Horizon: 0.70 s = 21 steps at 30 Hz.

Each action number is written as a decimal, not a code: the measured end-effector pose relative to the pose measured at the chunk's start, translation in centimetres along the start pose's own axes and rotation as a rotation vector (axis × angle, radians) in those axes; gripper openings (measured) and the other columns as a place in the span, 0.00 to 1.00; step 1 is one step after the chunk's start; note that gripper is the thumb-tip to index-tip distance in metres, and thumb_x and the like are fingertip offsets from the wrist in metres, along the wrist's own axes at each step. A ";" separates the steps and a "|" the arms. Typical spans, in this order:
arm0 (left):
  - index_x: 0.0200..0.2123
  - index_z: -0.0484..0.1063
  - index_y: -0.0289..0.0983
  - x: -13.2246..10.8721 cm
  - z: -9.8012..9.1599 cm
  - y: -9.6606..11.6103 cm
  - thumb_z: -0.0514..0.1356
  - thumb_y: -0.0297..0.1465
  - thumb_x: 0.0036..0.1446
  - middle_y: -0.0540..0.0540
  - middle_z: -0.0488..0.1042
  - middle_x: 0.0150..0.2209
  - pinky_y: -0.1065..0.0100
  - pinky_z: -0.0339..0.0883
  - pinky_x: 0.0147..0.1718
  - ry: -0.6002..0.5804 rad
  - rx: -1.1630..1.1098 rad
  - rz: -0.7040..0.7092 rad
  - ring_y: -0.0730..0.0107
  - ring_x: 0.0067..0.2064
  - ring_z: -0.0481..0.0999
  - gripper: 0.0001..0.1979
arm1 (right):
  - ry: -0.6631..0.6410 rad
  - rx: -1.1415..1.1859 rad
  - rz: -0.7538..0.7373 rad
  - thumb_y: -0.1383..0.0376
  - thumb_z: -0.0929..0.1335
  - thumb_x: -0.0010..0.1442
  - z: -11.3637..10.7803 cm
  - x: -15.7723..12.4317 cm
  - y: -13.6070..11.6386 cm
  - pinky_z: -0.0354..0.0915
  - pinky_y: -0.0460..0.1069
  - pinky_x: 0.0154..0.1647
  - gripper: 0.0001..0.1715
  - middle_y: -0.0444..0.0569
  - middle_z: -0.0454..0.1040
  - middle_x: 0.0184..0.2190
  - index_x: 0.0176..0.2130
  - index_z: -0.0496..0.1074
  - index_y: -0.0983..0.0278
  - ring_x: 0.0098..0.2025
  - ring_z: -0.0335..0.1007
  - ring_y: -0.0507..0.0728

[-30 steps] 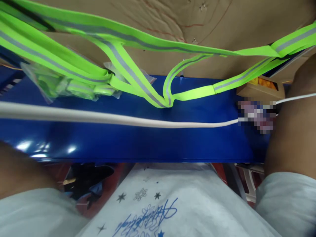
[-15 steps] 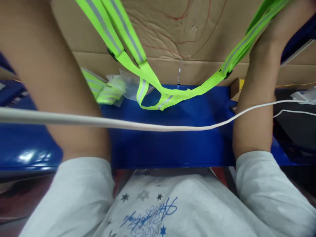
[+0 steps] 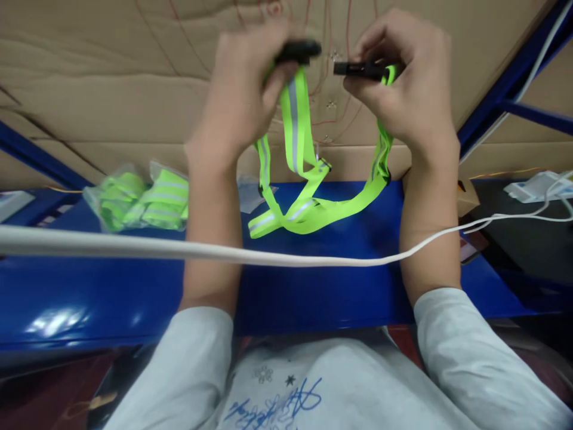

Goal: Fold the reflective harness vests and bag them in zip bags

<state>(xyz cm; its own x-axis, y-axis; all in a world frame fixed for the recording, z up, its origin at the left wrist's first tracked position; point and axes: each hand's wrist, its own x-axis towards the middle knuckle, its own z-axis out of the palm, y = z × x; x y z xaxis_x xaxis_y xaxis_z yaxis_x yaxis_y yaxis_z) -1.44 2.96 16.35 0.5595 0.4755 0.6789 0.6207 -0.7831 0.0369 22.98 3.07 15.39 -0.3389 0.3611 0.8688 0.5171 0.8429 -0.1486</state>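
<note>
A neon-yellow reflective strap harness (image 3: pixel 331 216) with grey stripes hangs in a loop between my hands, its low part over the blue surface. My left hand (image 3: pixel 250 83) grips a black buckle half (image 3: pixel 299 51) at one end of the strap. Between thumb and fingers, my right hand (image 3: pixel 403 71) pinches the other black buckle half (image 3: pixel 358 69). A small gap separates the two halves, which point towards each other. Small black sliders sit along the webbing. Motion blurs the left fingers somewhat.
A white cable (image 3: pixel 286 258) stretches across in front of my forearms. Clear bags of folded neon straps (image 3: pixel 156 200) lie on the blue shelf (image 3: pixel 134 286) to the left. Brown cardboard (image 3: pixel 111 107) stands behind. At the right are a small carton (image 3: pixel 467 198) and white packets (image 3: pixel 537 186).
My hands have come inward from wide apart, bringing the buckle halves close together. The strap loop has narrowed, and the view has shifted, showing more of the bagged straps.
</note>
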 end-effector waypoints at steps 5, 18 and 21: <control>0.57 0.78 0.37 -1.7 0.2 1.0 0.58 0.32 0.73 0.43 0.83 0.51 0.51 0.66 0.62 0.030 0.078 -0.049 0.51 0.58 0.80 0.15 | 0.011 -0.073 0.008 0.66 0.76 0.60 0.0 -0.2 -0.1 0.70 0.54 0.47 0.10 0.45 0.86 0.40 0.43 0.87 0.63 0.44 0.83 0.60; 0.55 0.75 0.47 -1.4 0.9 -0.4 0.58 0.39 0.66 0.46 0.80 0.54 0.52 0.68 0.56 -0.113 -0.052 -0.048 0.54 0.53 0.76 0.17 | -0.121 0.012 0.184 0.57 0.80 0.56 -2.1 -0.7 0.4 0.49 0.53 0.31 0.17 0.41 0.63 0.23 0.24 0.74 0.60 0.27 0.53 0.51; 0.55 0.71 0.48 -1.4 1.2 -0.8 0.59 0.41 0.66 0.46 0.78 0.54 0.52 0.68 0.53 -0.142 -0.099 -0.014 0.54 0.52 0.75 0.16 | -0.164 0.086 0.241 0.59 0.82 0.52 -2.2 -0.8 0.4 0.47 0.52 0.29 0.18 0.40 0.62 0.20 0.22 0.75 0.60 0.25 0.54 0.50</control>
<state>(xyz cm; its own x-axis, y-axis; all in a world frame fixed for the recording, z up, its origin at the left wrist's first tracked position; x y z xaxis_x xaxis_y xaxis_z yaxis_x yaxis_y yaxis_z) -2.09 3.41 14.46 0.6277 0.5327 0.5677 0.5755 -0.8086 0.1224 25.16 2.22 15.62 -0.3409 0.6085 0.7166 0.5317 0.7534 -0.3869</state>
